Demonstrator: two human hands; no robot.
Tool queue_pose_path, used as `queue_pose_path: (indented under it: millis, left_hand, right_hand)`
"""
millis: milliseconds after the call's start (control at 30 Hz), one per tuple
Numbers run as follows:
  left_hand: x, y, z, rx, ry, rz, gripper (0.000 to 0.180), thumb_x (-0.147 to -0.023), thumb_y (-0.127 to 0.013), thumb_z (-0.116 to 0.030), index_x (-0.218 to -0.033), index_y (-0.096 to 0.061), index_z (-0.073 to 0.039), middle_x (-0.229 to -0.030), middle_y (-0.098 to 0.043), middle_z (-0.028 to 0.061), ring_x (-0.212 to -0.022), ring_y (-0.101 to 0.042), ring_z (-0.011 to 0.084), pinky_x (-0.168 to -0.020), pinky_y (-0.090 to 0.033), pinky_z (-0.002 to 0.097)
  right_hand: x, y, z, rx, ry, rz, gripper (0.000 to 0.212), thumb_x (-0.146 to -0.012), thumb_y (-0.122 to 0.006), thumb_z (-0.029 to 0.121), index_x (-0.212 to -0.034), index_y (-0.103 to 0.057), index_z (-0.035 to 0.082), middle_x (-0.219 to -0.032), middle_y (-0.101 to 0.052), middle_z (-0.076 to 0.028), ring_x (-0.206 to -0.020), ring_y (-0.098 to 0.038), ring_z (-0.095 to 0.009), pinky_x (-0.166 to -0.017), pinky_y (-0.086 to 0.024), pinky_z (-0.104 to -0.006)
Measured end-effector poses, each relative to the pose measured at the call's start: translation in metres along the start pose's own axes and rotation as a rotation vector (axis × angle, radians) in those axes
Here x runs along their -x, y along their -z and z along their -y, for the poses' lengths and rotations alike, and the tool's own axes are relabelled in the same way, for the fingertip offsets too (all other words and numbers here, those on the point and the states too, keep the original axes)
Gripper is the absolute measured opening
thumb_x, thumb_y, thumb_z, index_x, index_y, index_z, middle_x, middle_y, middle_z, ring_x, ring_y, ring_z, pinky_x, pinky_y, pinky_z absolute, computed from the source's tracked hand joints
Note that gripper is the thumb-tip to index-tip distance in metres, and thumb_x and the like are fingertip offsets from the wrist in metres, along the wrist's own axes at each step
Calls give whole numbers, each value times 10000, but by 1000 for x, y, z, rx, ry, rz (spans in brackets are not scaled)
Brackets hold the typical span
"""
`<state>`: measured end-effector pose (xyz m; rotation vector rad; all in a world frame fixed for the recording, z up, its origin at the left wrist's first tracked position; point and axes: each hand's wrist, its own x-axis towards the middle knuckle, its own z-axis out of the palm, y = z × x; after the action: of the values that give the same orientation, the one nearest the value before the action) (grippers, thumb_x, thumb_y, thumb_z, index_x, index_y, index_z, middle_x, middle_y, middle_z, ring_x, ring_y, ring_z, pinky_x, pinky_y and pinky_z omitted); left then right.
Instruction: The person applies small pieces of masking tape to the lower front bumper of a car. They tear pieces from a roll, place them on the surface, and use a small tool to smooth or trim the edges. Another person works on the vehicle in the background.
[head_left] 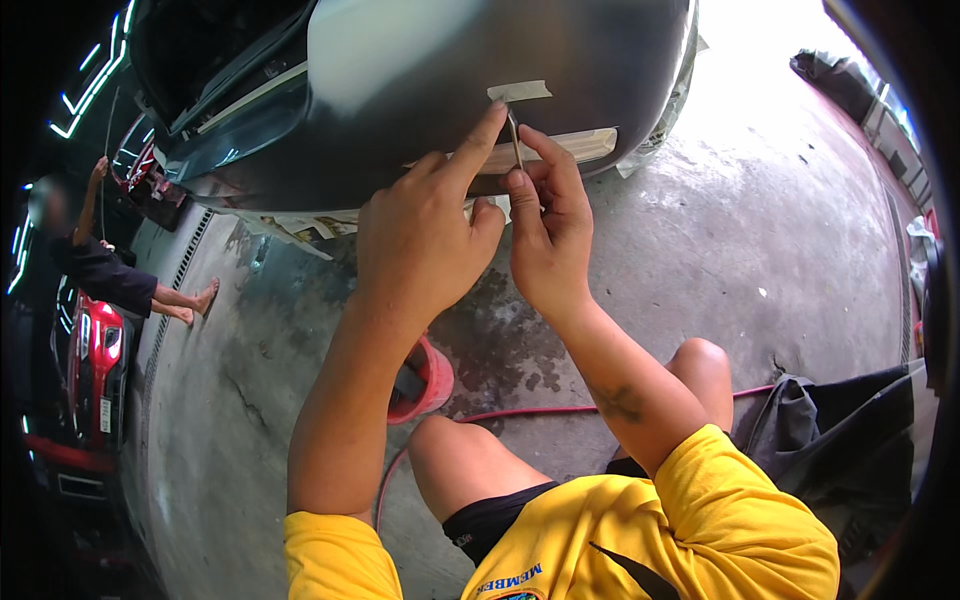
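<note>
My right hand (550, 225) pinches a thin, narrow metal blade (515, 135) between thumb and index finger, with its tip pointing up at the car. My left hand (420, 235) has its index finger stretched out to the dark grey car body panel (420, 110), with the fingertip at the lower edge of a short strip of pale masking tape (520, 91) and close to the blade's tip. Its thumb is apart and holds nothing; the other fingers are partly hidden. Below the blade, pale tape covers a long slot-shaped area (590, 146) on the panel.
A red bucket (432, 378) stands on the wet-stained concrete floor (680, 260) beside my left knee. A red hose (530, 411) runs behind my legs. Masking paper (320, 226) hangs under the car. At left are another person (105, 270) and a red car (100, 340); dark sheeting (840, 420) lies right.
</note>
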<state>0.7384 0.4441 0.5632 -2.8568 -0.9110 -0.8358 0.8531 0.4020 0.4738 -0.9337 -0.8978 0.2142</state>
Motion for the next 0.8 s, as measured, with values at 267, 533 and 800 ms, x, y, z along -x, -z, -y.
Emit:
queue_pose_path:
  millis: [267,533,800]
  left_hand:
    - [-1,0,-2,14,18,13,795,-824,-717,-143,-1574,-488,-268,-965,-721,135,-870,-739,368,-745,-608,508]
    - [-2,-1,-1,11,16,14,792,-833,-721,-142,-1577,-483,-268,-964,-721,141,-884,-740,369,-753,-608,508]
    - [-1,-1,-2,15,19,11,780,-839,-722,-142,-1573,-487,-262,-982,-729,145,-877,-744,369,-742,-611,498]
  right_hand:
    - [1,-7,-5,-54,-9,-18,377,-1047,-573,2,-1414,-586,85,-904,-675,-54,-822,-618,-113,-774,-525,-289]
    - [1,-7,-4,-53,-44,-23,385,-1038,-582,-8,-1410,-595,90,-906,-681,-54,-831,-619,-110,-777,-523,-282]
    - [-2,-7,-8,-45,-12,-24,389,-1033,-589,-10,-1408,-601,95,-897,-672,-48,-820,-608,-107,-766,-520,-282]
